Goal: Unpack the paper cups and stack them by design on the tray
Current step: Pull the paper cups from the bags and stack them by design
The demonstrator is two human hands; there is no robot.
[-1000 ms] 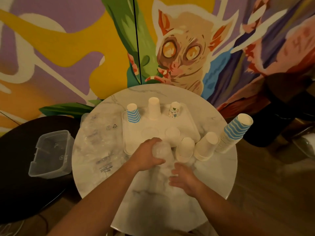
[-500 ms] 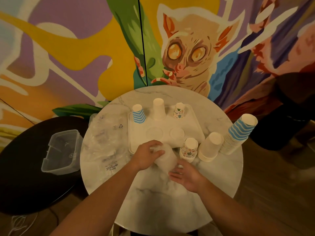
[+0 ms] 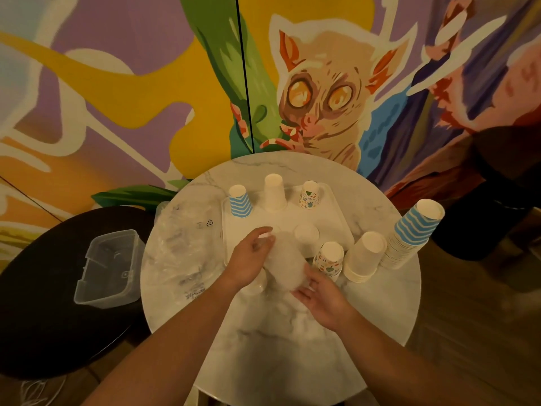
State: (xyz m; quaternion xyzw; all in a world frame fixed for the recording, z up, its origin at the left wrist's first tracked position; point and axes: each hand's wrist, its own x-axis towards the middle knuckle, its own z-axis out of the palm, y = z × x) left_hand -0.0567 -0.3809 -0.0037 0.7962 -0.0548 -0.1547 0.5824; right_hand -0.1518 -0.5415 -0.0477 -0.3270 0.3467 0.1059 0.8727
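Observation:
My left hand (image 3: 248, 259) grips the upper end of a clear plastic sleeve (image 3: 285, 263) that looks whitish inside. My right hand (image 3: 322, 297) holds the sleeve's lower end between thumb and fingers, palm up. Both are just in front of the white tray (image 3: 336, 206). On the tray three cups stand upside down in a row: a blue-striped cup (image 3: 240, 200), a plain white cup (image 3: 274, 191) and a patterned cup (image 3: 309, 194). To the right of the tray lean a patterned stack (image 3: 329, 259), a plain white stack (image 3: 364, 256) and a tall blue-striped stack (image 3: 409, 232).
Crumpled clear packaging (image 3: 187, 247) covers the left side of the round marble table (image 3: 292, 347). A clear plastic box (image 3: 111, 268) sits on a dark low table at the left. A dark stool (image 3: 497, 206) stands at the right, and a painted wall rises behind.
My left hand has tilted the sleeve over towards the right. My right hand has come up from the tabletop and taken its lower end.

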